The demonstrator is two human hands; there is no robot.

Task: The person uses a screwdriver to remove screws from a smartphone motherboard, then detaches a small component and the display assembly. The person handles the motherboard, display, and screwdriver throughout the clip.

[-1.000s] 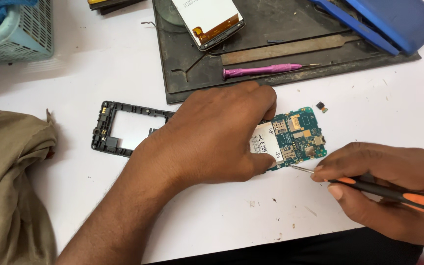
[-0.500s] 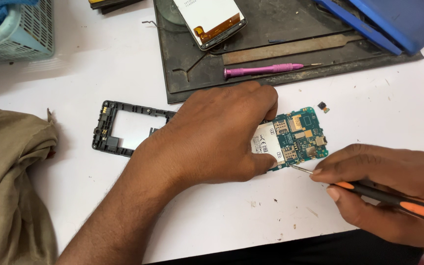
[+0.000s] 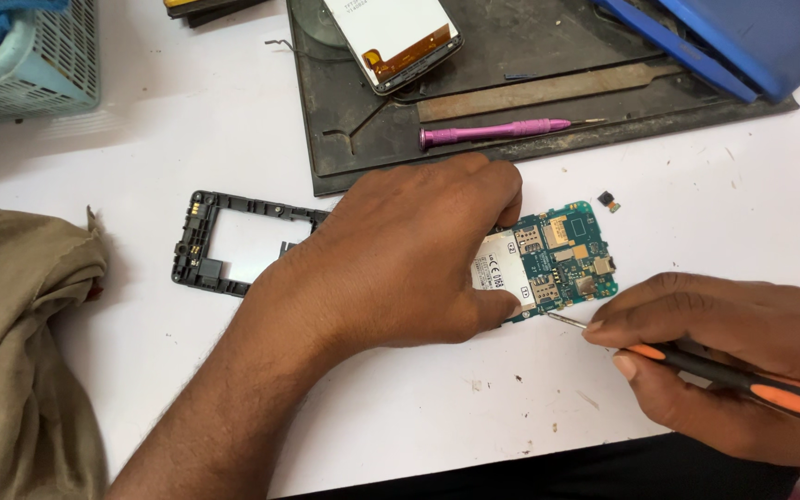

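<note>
White table [image 3: 187,139], pale blue basket [image 3: 39,65] holding blue cloth [image 3: 2,23]

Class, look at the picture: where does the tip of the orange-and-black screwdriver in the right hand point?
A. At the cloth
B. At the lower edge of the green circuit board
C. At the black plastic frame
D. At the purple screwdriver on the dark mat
B: the right hand holds the screwdriver with its metal tip at the lower edge of the circuit board, which the left hand pins to the table.
</note>
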